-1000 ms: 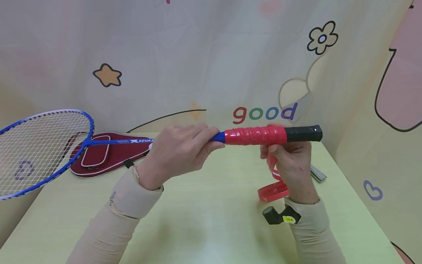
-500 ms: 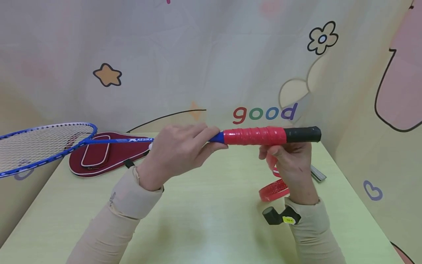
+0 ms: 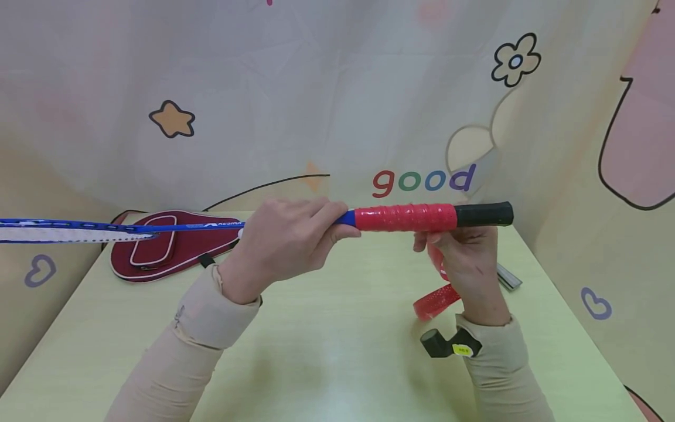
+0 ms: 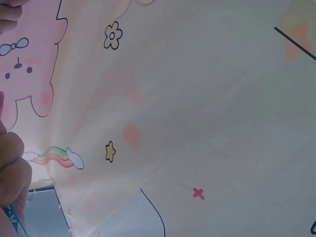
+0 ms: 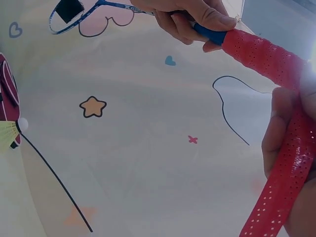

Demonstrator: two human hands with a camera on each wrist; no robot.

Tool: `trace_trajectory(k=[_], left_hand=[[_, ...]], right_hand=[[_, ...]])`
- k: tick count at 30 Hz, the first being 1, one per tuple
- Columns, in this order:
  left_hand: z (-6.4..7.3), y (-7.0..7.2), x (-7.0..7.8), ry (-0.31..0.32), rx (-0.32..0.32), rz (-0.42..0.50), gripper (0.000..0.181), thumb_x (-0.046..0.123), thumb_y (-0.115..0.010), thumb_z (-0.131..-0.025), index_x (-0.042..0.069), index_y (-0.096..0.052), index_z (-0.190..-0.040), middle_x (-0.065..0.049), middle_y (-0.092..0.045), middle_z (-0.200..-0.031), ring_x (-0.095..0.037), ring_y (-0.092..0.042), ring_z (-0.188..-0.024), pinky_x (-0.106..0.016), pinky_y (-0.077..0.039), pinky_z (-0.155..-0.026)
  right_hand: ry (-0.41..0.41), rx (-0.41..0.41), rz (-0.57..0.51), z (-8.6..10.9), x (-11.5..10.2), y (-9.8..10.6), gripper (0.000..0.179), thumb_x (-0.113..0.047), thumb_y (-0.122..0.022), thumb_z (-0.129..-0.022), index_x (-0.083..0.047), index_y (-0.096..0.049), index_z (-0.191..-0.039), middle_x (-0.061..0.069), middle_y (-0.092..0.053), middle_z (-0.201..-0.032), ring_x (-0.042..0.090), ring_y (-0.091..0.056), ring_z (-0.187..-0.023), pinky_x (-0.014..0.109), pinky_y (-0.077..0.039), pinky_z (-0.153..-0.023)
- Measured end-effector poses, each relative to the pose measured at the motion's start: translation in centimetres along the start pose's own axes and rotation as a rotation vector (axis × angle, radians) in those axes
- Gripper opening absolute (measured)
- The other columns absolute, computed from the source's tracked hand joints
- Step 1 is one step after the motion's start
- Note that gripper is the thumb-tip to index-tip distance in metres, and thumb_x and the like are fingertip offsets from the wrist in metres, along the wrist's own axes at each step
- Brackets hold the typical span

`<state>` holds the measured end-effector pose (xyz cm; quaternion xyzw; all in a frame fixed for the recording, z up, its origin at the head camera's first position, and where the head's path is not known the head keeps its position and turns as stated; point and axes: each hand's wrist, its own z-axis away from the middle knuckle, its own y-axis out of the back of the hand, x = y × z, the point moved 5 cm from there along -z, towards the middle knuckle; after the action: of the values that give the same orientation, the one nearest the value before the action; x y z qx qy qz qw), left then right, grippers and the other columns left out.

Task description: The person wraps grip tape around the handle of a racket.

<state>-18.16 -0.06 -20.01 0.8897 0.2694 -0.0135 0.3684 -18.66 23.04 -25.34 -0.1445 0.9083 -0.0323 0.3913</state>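
My left hand point(image 3: 295, 243) grips a blue badminton racket at the top of its handle, holding it level above the table. The racket head point(image 3: 63, 231) points left and shows edge-on. Glossy red grip tape point(image 3: 406, 218) is wound in overlapping turns round the upper handle. The butt end point(image 3: 485, 214) is bare black. Under the handle, where the winding stops, my right hand point(image 3: 469, 264) pinches the tape between thumb and fingers. The loose perforated tape point(image 5: 284, 182) runs down past that hand in the right wrist view, and its tail point(image 3: 435, 302) hangs curled over the table.
A maroon racket bag point(image 3: 203, 249) with white piping lies at the back left of the table point(image 3: 337, 340). Beside it is a shuttlecock point(image 5: 22, 124). A grey metallic strip point(image 3: 508, 277) lies behind my right wrist. A patterned curtain point(image 3: 327, 105) closes off the back.
The racket has turned about its long axis, its head going from a broad face to edge-on. The tape's loose tail has twisted a little. Both hands stay nearly in place.
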Motion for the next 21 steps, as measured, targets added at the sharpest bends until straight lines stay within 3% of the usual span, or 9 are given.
trace_trajectory(k=[10,17,21], left_hand=[[-0.15,0.06,0.02,0.02,-0.026,0.037,0.036,0.039,-0.06,-0.096,0.006,-0.056,-0.081,0.003,-0.04,-0.055,-0.01,-0.03,-0.04,-0.023,-0.025,-0.038],[-0.2,-0.01,0.0,0.038,-0.068,0.022,0.031,0.033,-0.067,-0.093,0.005,-0.058,-0.081,0.003,-0.042,-0.054,-0.01,-0.031,-0.04,-0.023,-0.026,-0.039],[-0.21,-0.04,-0.08,0.052,-0.08,0.022,0.03,0.03,-0.07,-0.091,0.006,-0.058,-0.079,0.003,-0.042,-0.053,-0.01,-0.031,-0.04,-0.022,-0.026,-0.039]], right_hand=[[0.041,0.039,-0.003,0.02,-0.16,0.0,0.028,0.005,-0.064,-0.089,0.008,-0.061,-0.117,0.014,-0.07,-0.086,0.024,-0.068,-0.068,0.031,-0.055,-0.076],[0.007,0.081,0.109,0.5,-0.16,-0.03,0.021,0.001,-0.066,-0.09,0.007,-0.062,-0.11,0.012,-0.071,-0.081,0.022,-0.069,-0.068,0.031,-0.055,-0.078],[-0.001,0.078,0.096,0.51,-0.04,-0.18,0.029,0.003,-0.063,-0.091,0.008,-0.06,-0.119,0.013,-0.069,-0.084,0.024,-0.068,-0.068,0.032,-0.056,-0.077]])
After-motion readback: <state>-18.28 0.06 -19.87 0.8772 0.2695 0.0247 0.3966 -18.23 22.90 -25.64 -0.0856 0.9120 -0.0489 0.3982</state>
